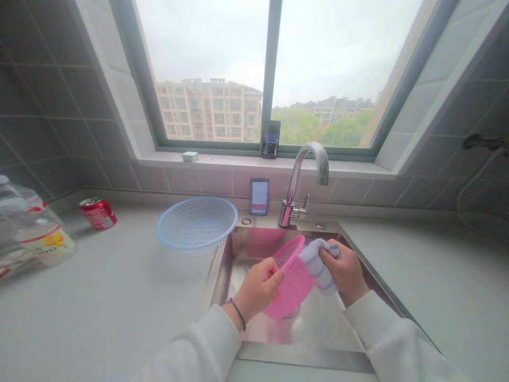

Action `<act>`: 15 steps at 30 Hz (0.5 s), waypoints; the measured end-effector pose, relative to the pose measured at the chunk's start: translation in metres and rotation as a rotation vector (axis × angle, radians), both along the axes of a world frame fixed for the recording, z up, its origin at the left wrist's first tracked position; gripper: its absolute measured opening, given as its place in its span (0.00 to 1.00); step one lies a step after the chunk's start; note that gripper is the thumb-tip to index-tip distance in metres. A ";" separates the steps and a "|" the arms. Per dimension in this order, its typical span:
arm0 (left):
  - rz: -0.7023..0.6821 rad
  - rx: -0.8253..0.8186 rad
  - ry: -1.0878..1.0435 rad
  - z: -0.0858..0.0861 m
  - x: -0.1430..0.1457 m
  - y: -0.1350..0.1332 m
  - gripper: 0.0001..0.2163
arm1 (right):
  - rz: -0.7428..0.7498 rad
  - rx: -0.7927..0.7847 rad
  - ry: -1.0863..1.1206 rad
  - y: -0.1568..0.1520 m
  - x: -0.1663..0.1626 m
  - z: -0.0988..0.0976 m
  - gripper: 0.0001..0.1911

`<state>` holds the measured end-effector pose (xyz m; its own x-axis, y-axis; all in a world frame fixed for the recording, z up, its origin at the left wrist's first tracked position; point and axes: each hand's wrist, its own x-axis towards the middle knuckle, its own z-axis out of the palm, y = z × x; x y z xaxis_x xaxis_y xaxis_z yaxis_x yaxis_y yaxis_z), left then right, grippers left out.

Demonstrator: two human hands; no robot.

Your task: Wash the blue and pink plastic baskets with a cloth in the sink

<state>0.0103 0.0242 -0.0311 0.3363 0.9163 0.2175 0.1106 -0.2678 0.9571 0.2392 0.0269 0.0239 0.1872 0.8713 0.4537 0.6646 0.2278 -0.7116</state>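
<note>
Over the sink (302, 354), a pink plastic basket (292, 289) with a perforated wall is held tilted on its side. My left hand (260, 286) is closed on the basket's left edge, thumb on the outside. My right hand (347, 269) grips a white cloth (321, 268) with bluish-grey stripes, bunched in the fingers. The cloth lies against the basket's right rim and hangs down beside it. Part of the basket's inside is hidden from me.
A light-blue basket (196, 246) stands left of the sink. Behind the sink are the faucet (292, 191) and an upright phone (260, 197). Another phone (271, 140) and a small green box (190, 156) are on the sill. A red can (98, 214) and plastic bottles (43, 239) stand far left.
</note>
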 end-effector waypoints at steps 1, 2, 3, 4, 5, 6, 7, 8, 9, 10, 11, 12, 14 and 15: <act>-0.003 -0.005 -0.017 0.000 0.001 0.000 0.20 | -0.071 -0.003 0.000 0.006 0.010 -0.001 0.18; -0.009 -0.021 -0.039 0.001 0.001 0.000 0.20 | -0.127 -0.006 0.002 0.011 0.018 -0.002 0.18; -0.019 -0.047 -0.061 0.001 0.002 0.000 0.20 | -0.161 -0.011 0.003 0.014 0.023 -0.003 0.18; -0.028 -0.077 -0.083 0.002 0.002 0.000 0.20 | -0.173 -0.015 0.001 0.015 0.026 -0.003 0.18; -0.036 -0.105 -0.100 0.003 0.002 0.000 0.19 | -0.170 -0.013 -0.003 0.015 0.027 -0.004 0.19; -0.043 -0.127 -0.111 0.004 0.002 0.000 0.19 | -0.157 -0.006 -0.012 0.014 0.026 -0.004 0.19; -0.049 -0.141 -0.115 0.004 0.001 0.000 0.18 | -0.139 0.002 -0.024 0.012 0.025 -0.004 0.19; -0.053 -0.149 -0.114 0.005 0.001 0.000 0.18 | -0.123 0.009 -0.034 0.011 0.023 -0.003 0.19; -0.059 -0.157 -0.113 0.006 0.001 -0.001 0.18 | -0.111 0.012 -0.041 0.010 0.021 -0.003 0.19; -0.071 -0.172 -0.116 0.006 0.001 -0.001 0.18 | -0.107 0.015 -0.041 0.009 0.020 -0.002 0.19; -0.087 -0.189 -0.121 0.006 0.002 -0.002 0.17 | -0.103 0.016 -0.038 0.008 0.020 -0.001 0.19; -0.099 -0.202 -0.128 0.006 0.002 -0.003 0.16 | -0.102 0.018 -0.033 0.007 0.018 0.000 0.18; -0.103 -0.181 -0.108 0.006 0.003 -0.004 0.13 | -0.088 0.019 -0.029 0.003 0.013 0.003 0.18; -0.088 -0.146 -0.071 0.006 0.004 -0.004 0.11 | -0.070 0.017 -0.030 -0.001 0.007 0.005 0.17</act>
